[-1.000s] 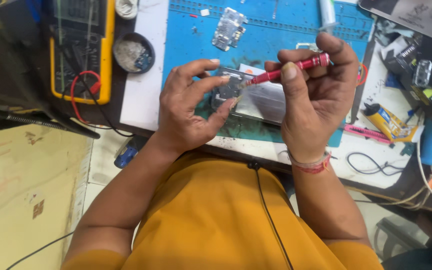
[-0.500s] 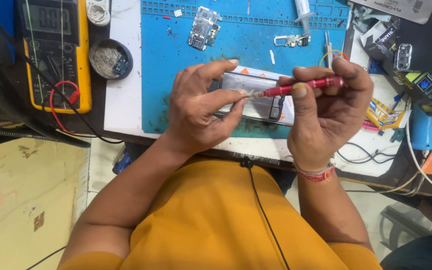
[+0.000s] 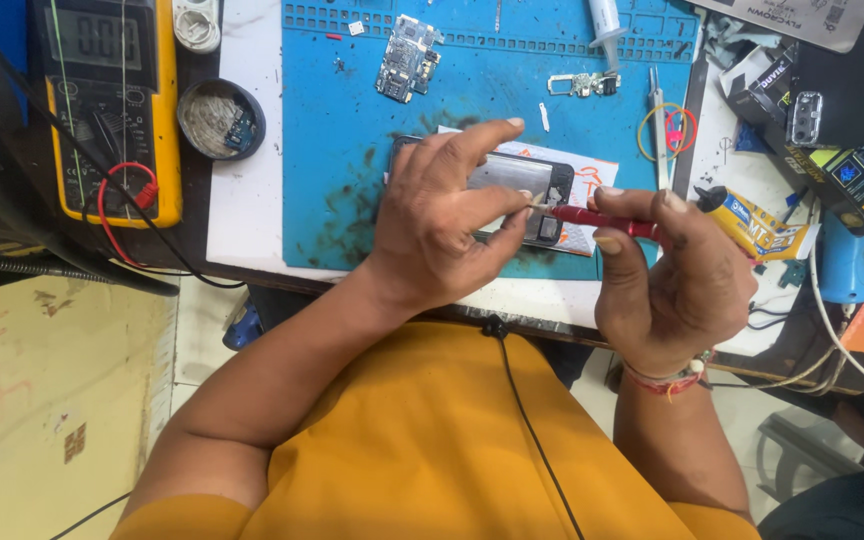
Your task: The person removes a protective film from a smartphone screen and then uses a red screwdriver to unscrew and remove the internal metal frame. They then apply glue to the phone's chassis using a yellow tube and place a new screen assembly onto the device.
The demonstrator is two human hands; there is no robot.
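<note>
yellow multimeter's grey screen [image 3: 91, 40], yellow glue tube [image 3: 757, 227]

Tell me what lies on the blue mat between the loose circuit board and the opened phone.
Head view: only bare, stained blue mat separates the circuit board from the phone.
</note>
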